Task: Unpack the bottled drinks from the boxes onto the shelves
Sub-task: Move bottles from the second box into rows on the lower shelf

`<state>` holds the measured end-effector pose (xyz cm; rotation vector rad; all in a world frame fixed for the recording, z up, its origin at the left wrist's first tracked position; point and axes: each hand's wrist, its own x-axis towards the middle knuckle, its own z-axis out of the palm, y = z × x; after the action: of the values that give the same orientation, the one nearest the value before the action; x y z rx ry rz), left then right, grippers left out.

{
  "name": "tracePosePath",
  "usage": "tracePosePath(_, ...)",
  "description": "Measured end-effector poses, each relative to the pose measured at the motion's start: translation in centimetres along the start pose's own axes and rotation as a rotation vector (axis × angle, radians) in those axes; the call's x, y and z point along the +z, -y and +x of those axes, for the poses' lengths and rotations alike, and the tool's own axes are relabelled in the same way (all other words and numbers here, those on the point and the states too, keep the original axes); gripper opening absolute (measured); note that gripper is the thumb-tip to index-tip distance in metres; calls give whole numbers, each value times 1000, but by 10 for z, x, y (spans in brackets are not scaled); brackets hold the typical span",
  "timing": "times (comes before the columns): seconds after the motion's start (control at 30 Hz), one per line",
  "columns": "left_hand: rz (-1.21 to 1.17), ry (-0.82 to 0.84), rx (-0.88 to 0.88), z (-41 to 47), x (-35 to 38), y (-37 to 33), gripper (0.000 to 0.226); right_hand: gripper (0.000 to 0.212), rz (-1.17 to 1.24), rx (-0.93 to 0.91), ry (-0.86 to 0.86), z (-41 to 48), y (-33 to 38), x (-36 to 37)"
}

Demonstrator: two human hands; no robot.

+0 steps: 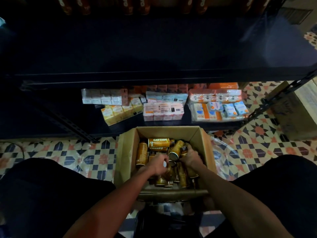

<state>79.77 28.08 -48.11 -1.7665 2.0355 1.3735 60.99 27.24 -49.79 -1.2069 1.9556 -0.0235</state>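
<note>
While box [127, 152] sits on tiled floor [77, 152] before dark shelf [154, 48], left hand [158, 164], right hand [190, 157] each grip bottles [183, 149].

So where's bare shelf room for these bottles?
The middle shelf is bare across its front. The bottom shelf is free left of the cartons; its right side is packed. The box is crowded with bottles.

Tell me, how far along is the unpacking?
Done: a row of bottles seems shelved up top. In hand: inside the box, the left hand grips a white-capped bottle, the right hand a brown bottle. Left: many loose bottles lie in the box.
</note>
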Motion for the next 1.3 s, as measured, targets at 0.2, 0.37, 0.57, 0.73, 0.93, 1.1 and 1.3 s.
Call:
tracePosePath(0.2, -55, -97, 16, 11, -15, 3, 29, 32, -65, -72, 97, -1, 5, -11)
tracePosePath(0.37, -14, -87, 66, 12, -23, 1, 35, 39, -75, -227, 204, -11, 13, -27)
tracePosePath(0.57, -27, -108, 141, -7, -66, -14, 34, 57, -11, -335, 151, -25, 37, -43)
tracePosePath(0.73, -19, -170, 217, -32, -122, -30, 38, 54, 56, -485, 128, -49, 69, -66)
tracePosePath(0.93, 5, -246, 328, -80, -202, -63, 38, 61, 105, -675, 56, -84, 114, -120)
tracePosePath(1.1, 118, -345, 398, -127, -268, -108, 35, 54, 147, -802, -13, -121, 159, -177)
tracePosePath(1.3, 206, -480, 463, -168, -331, -150, 33, 55, 229, -960, -127, -162, 203, -236)
